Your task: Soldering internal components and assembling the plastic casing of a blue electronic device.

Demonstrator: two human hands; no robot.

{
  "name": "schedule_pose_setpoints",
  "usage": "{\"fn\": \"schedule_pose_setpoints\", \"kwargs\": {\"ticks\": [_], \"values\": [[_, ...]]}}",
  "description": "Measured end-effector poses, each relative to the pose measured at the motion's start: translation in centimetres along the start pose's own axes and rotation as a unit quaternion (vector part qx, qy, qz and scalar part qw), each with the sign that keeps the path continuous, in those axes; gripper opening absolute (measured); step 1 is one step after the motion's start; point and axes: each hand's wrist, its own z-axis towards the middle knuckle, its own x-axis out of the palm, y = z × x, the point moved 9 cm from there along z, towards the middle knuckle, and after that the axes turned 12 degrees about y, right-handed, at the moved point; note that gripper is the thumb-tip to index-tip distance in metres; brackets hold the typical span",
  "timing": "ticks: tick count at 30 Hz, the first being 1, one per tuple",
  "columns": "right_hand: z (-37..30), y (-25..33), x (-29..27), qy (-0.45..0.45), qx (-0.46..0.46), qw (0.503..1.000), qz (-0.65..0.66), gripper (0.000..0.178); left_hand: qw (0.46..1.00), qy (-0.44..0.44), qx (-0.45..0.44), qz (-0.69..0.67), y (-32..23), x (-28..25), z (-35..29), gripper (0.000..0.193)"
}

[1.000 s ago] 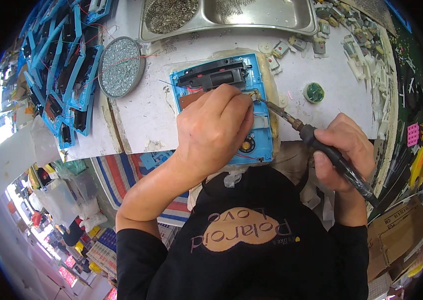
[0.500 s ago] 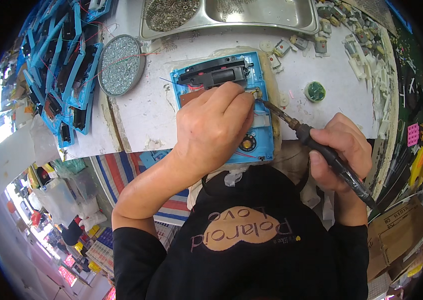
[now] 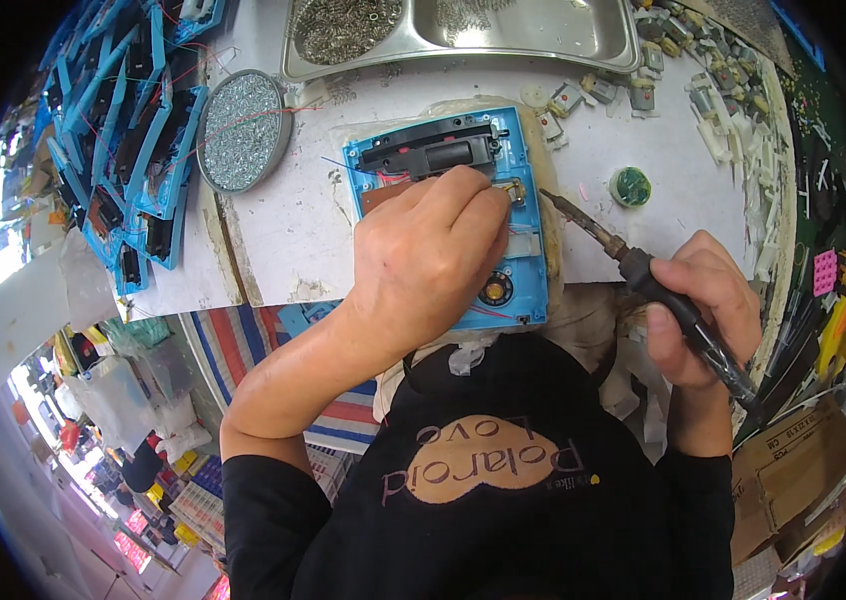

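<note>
A blue plastic housing (image 3: 533,296) lies on the bench before me, with a black module (image 3: 443,150), a brown circuit board (image 3: 379,196), thin wires and a small round speaker-like part (image 3: 496,289) inside. Over its middle, my left hand (image 3: 430,255) is closed, fingers bent down and pressed together; what they pinch is hidden beneath the hand. My right hand (image 3: 708,310) grips a soldering iron (image 3: 678,308) by its black handle. The iron's tip points up and left, just off the housing's right edge, touching nothing. A small metal part (image 3: 514,191) sits near my left fingertips.
Several wired blue housings (image 3: 128,130) are heaped at the left beside a round dish of small metal pieces (image 3: 243,130). A steel tray (image 3: 463,68) holds springs at the back. Right of the housing stands a small green-filled tub (image 3: 630,186). Small motor-like parts (image 3: 643,92) lie at the back right.
My right hand has drawn the soldering iron right and slightly down, so its tip has left the metal part in the housing. The left hand has stayed nearly still.
</note>
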Motion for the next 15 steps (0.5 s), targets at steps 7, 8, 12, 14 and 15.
{"fn": "schedule_pose_setpoints", "kwargs": {"ticks": [7, 8, 12, 14, 15], "values": [[-0.03, 0.10, -0.17, -0.005, -0.006, 1.000, -0.001, 0.029, 1.000, 0.006, -0.005, -0.002, -0.06, -0.08, 0.01, 0.025], [-0.05, 0.11, -0.25, -0.007, -0.007, 1.000, -0.002, 0.029, 1.000, 0.008, -0.005, -0.003, -0.04, -0.10, 0.02, 0.025], [-0.26, 0.08, -0.39, -0.010, -0.009, 1.000, -0.004, 0.028, 1.000, 0.007, -0.005, 0.000, 0.00, -0.02, -0.11, 0.026], [-0.28, 0.07, -0.37, -0.009, -0.010, 1.000, -0.005, 0.029, 1.000, 0.010, -0.007, -0.003, 0.02, -0.03, -0.08, 0.026], [-0.28, 0.09, -0.34, -0.010, -0.011, 1.000, -0.005, 0.029, 1.000, 0.009, -0.008, -0.001, 0.01, -0.06, -0.09, 0.026]]}}
